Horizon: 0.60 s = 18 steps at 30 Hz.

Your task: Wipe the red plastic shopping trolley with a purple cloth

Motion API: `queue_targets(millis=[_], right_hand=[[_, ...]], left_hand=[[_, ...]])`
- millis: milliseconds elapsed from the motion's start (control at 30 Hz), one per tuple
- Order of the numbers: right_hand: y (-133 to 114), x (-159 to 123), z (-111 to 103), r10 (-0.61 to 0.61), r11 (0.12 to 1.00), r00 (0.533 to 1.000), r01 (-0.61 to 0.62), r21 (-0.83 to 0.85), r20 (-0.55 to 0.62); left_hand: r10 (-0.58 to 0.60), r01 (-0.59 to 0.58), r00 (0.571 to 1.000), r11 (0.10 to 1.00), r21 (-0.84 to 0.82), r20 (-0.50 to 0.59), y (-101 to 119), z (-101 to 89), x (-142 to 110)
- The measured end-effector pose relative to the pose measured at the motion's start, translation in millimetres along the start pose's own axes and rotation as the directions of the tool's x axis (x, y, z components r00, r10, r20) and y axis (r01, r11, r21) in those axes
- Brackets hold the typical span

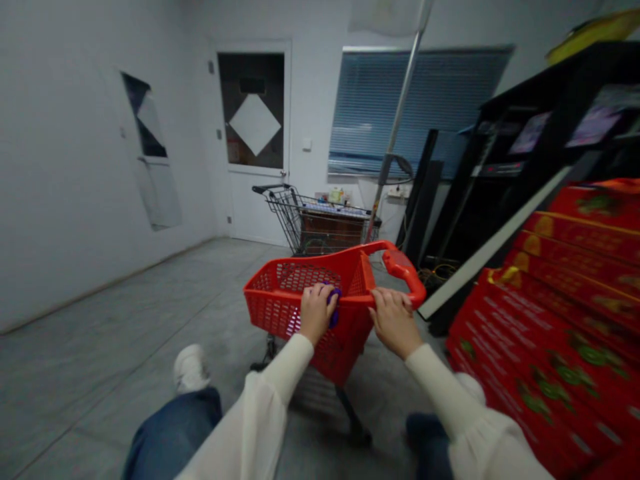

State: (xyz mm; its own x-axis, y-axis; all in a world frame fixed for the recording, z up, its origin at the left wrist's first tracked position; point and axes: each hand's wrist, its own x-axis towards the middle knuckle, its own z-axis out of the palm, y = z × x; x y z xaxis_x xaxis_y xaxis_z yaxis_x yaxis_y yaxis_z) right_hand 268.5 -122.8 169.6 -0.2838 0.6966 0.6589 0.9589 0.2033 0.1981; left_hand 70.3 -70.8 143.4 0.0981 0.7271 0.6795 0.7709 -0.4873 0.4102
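Observation:
A red plastic shopping cart with a mesh basket (295, 287) stands in front of me on wheels, its looped handle (404, 271) reaching to the right. My left hand (317, 312) is closed over the basket's near rim, and a small purple object (334, 309) shows at its fingers. It may be a part of the cart or something held; I cannot tell which. My right hand (395, 322) grips the red bar of the cart near the handle loop. The basket looks bare of goods, though its lower part is partly hidden by my hands.
Stacked red printed cartons (545, 333) fill the right side, next to a black shelf unit (550, 147). A wire shopping cart (300, 217) stands ahead by a door (255, 133). A metal pole (397, 120) rises before a blind-covered window. Grey floor stretches left.

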Motion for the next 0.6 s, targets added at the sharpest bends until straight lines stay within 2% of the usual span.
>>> queue_targets(millis=[67, 200, 267, 367, 433, 533, 600], right_hand=[[-1, 1, 0, -0.007, 1.0, 1.0, 0.007, 0.007, 0.016], [1, 1, 0, -0.013, 0.999, 1.0, 0.012, 0.03, 0.016], [2, 0, -1, -0.015, 0.999, 1.0, 0.014, 0.038, 0.01], [4, -1, -3, -0.014, 0.999, 1.0, 0.013, 0.042, 0.021], [4, -1, -6, -0.019, 0.999, 0.999, 0.018, 0.04, 0.041], [2, 0, -11, -0.038, 0.999, 0.997, 0.036, 0.031, 0.065], [-1, 1, -14, -0.041, 0.999, 0.997, 0.039, 0.022, 0.072]], left_hand=[[0.03, -0.029, 0.999, 0.999, -0.03, 0.023, 11, 0.7, 4], [0.174, -0.169, 0.983, 0.981, -0.091, 0.051, 33, 8.9, 7], [0.152, -0.149, 0.988, 0.986, -0.07, 0.027, 26, 11.4, 3], [0.019, -0.019, 1.0, 1.0, -0.018, -0.025, 7, 9.3, -3], [-0.044, 0.043, 0.999, 0.999, -0.015, -0.032, 3, 6.7, -3], [0.03, -0.029, 0.999, 0.997, -0.072, 0.013, 14, 9.3, 2], [0.09, -0.089, 0.996, 0.991, -0.098, -0.003, 23, 18.0, -1]])
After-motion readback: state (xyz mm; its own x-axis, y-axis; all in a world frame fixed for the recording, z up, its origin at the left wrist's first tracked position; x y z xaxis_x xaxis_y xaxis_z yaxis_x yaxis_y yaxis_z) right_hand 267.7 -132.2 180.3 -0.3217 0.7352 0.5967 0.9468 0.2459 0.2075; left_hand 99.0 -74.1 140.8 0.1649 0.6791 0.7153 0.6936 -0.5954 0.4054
